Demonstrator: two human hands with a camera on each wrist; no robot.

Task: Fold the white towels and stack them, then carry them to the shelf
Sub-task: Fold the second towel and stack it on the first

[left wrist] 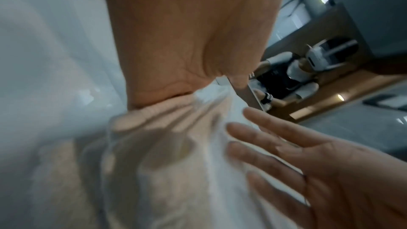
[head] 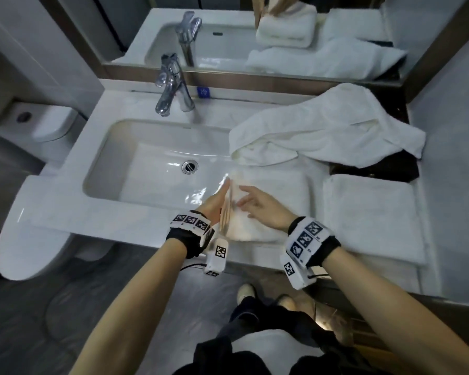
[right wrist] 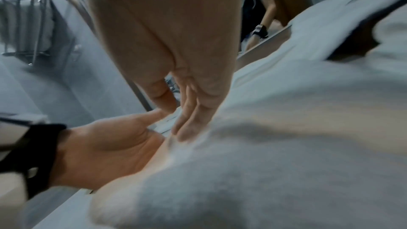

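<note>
Head view: small folded towel (head: 266, 207) lies on the worktop (head: 136, 220) at the sink's (head: 152, 169) right edge. Left hand (head: 214, 205) stands edge-on against its left side, fingers straight, grip released. Right hand (head: 257, 205) lies flat on top, fingers spread, grasping nothing. A larger folded towel (head: 368, 212) sits just right; an unfolded towel (head: 328, 128) lies behind.

Left wrist view: blurred; right fingers (left wrist: 264, 138) press the cloth.

Right wrist view: left palm (right wrist: 105, 147) braces the edge.

Judgement: square the edges and smooth outward before stacking.
</note>
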